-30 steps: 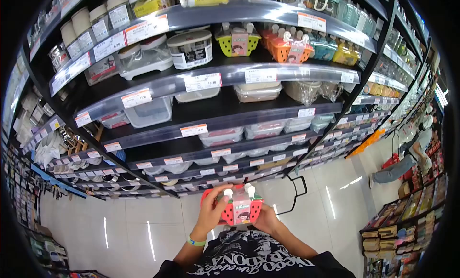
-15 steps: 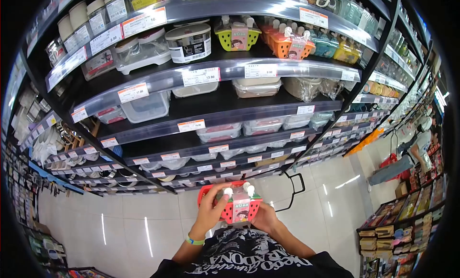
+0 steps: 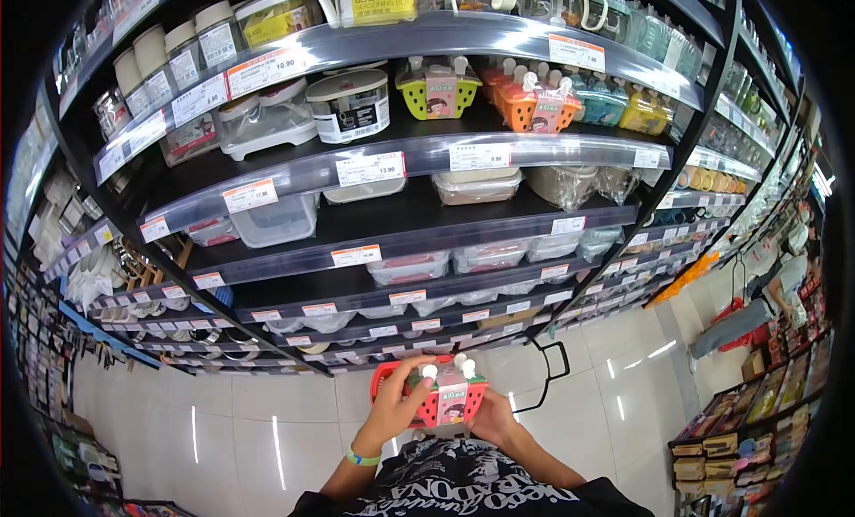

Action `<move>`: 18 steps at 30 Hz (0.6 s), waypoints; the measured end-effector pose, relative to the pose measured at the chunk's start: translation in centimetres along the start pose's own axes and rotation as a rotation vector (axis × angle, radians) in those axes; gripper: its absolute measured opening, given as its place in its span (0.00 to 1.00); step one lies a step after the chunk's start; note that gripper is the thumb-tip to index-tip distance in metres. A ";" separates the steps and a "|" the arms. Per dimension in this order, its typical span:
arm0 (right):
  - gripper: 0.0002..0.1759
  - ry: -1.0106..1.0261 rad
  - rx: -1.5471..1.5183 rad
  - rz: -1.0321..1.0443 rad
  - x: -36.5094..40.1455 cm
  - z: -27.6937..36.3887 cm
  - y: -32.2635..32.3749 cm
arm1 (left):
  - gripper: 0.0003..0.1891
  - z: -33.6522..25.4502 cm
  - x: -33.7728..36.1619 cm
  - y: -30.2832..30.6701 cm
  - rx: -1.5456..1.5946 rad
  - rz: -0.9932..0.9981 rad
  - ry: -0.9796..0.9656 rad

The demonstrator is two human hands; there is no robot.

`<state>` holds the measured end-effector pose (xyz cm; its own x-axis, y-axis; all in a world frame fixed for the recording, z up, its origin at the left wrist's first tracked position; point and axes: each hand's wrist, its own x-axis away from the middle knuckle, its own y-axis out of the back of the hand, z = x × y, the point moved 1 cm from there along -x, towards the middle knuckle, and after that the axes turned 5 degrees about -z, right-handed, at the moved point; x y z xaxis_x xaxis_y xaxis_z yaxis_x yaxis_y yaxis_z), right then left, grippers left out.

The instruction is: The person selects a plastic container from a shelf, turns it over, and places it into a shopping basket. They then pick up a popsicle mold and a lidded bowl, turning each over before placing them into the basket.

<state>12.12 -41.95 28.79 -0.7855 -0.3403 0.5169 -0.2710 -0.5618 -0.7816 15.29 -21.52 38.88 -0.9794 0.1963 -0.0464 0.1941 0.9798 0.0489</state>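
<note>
A red watermelon-patterned plastic box [image 3: 428, 409] with black spots, white knobs on top and a pink paper band is held in front of my dark printed shirt. My left hand [image 3: 394, 407] grips its left side, with the thumb near a white knob. Around its lower right side is my right hand [image 3: 495, 419], fingers partly hidden behind the box. Just beyond my left hand shows part of a red basket [image 3: 381, 374]. On the shelf above, similar boxes stand in green [image 3: 437, 91] and orange [image 3: 537, 105].
Shelves with price labels [image 3: 370, 168] hold several clear food containers [image 3: 271, 221] and glass seasoning boxes [image 3: 378, 2]. A black handle frame [image 3: 559, 361] rises from the tiled floor [image 3: 258, 410] at right. Farther right, a person [image 3: 766, 303] stands in the aisle.
The shelves sit slightly lower in view, showing more of the top row. The box and both hands appear slightly lower too, with the same hold.
</note>
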 end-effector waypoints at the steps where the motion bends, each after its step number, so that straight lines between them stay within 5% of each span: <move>1: 0.25 0.003 0.004 -0.007 0.0 0.1 0.0 | 0.18 0.0 -0.1 -0.1 0.007 0.006 0.008; 18: 0.25 0.056 -0.037 -0.049 1.1 1.2 1.5 | 0.17 -1.5 -0.7 -2.7 -0.092 0.084 -0.020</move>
<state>11.51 -44.07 28.62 -0.8002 -0.2702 0.5354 -0.3295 -0.5480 -0.7689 15.32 -24.37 40.25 -0.9584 0.2795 -0.0578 0.2689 0.9522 0.1447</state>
